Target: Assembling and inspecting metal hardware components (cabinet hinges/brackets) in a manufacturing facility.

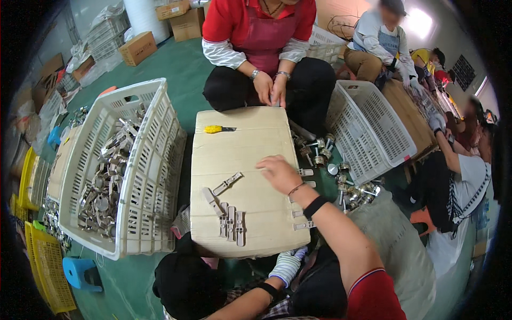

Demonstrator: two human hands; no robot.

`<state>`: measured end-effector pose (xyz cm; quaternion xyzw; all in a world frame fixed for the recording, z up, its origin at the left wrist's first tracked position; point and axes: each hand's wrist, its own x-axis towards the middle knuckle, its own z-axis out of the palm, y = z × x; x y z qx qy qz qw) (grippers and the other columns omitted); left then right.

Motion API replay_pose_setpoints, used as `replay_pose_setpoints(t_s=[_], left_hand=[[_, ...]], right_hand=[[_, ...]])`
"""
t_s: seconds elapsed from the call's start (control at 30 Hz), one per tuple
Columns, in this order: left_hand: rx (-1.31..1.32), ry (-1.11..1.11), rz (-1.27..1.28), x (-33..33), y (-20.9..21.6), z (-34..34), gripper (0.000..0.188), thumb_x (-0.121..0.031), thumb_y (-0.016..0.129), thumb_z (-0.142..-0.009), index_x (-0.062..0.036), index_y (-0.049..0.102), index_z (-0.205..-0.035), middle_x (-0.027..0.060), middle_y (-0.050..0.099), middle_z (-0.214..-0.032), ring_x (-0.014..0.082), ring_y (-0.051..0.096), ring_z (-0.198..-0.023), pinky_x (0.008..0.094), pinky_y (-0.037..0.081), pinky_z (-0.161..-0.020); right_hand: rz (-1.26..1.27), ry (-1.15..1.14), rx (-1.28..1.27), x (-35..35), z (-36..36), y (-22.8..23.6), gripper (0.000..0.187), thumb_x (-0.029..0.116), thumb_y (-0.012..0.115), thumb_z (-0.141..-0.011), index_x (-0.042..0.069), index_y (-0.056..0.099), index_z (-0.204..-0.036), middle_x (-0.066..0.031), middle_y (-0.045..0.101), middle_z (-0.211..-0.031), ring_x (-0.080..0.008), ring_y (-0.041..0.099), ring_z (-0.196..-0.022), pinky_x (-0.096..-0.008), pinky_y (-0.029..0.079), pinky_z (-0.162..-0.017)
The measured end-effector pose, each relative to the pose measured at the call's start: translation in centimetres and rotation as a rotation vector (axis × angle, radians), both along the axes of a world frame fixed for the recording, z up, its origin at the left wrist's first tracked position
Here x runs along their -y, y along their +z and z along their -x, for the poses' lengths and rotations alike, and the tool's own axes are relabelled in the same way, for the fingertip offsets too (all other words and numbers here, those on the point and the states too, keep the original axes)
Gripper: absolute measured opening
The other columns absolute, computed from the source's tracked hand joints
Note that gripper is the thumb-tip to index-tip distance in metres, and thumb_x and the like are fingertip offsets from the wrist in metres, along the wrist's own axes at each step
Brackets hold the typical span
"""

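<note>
My right hand point(280, 173) is above the right side of a cardboard-topped work surface point(256, 138), its fingers spread and nothing visible in them. My left hand point(287, 266), in a white striped glove, is low at the surface's front edge; its fingertips are partly hidden. On the cardboard several slim grey slotted parts point(230, 224) lie side by side, with a plain grey piece point(212, 201) and another slotted part point(228, 183) just beyond. More slotted parts point(303, 225) line the right edge, partly behind my forearm. A yellow-handled tool point(214, 129) with a dark end rests farther off.
A white crate point(152, 165) of metal parts stands at left, another white crate point(368, 128) at right. Round-headed metal fittings point(346, 186) lie beside a pale sack point(394, 229). Across from me sits a person in a red top point(256, 32), hands together at the far edge. A blue stool point(82, 273) is lower left.
</note>
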<state>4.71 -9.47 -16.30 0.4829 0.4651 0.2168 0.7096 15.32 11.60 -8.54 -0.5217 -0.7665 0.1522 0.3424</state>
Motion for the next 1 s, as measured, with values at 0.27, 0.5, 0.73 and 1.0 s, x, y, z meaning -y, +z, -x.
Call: replay_pose_setpoints(t_s=[0.27,0.5,0.73,1.0], left_hand=[[-0.144,-0.156,0.031,-0.1,-1.0,0.3,0.030,-0.021,0.053,-0.088,0.0003,0.058,-0.108,0.0172,0.062,-0.102,0.0246,0.057,-0.088,0.0325,0.043,-0.080],[-0.111,-0.124,0.150,-0.4,1.0,0.3,0.030,-0.022,0.053,-0.088,0.0013,0.058,-0.107,0.0163,0.063,-0.100,0.0225,0.058,-0.086,0.0310,0.043,-0.080],[0.038,0.020,0.019,0.2,-1.1,-0.1,0.031,-0.019,0.057,-0.086,-0.0009,0.058,-0.110,0.0131,0.062,-0.106,0.0218,0.057,-0.097,0.0309,0.041,-0.087],[-0.034,-0.003,-0.043,0.1,0.2,0.1,0.032,-0.024,0.056,-0.087,-0.0021,0.059,-0.109,0.0144,0.061,-0.107,0.0265,0.056,-0.099,0.0322,0.041,-0.087]], right_hand=[[-0.046,0.185,0.229,0.0,10.0,-1.3,0.023,0.009,0.047,-0.080,0.009,0.061,-0.099,-0.0040,0.059,-0.105,-0.0246,0.052,-0.092,-0.0347,0.042,-0.084],[-0.120,0.143,0.444,-0.3,9.2,-2.0,0.006,0.013,0.053,-0.074,0.009,0.056,-0.078,-0.0071,0.052,-0.078,-0.0237,0.053,-0.079,-0.0356,0.044,-0.069],[0.165,-0.185,-0.485,-3.6,1.4,3.2,0.018,0.001,0.054,-0.075,0.004,0.054,-0.092,-0.0110,0.058,-0.074,-0.0199,0.059,-0.064,-0.0295,0.049,-0.059],[0.435,-0.557,-0.810,-1.6,-11.2,-1.0,0.014,0.005,0.064,-0.075,-0.001,0.061,-0.087,-0.0062,0.063,-0.075,-0.0120,0.058,-0.058,-0.0243,0.047,-0.052]])
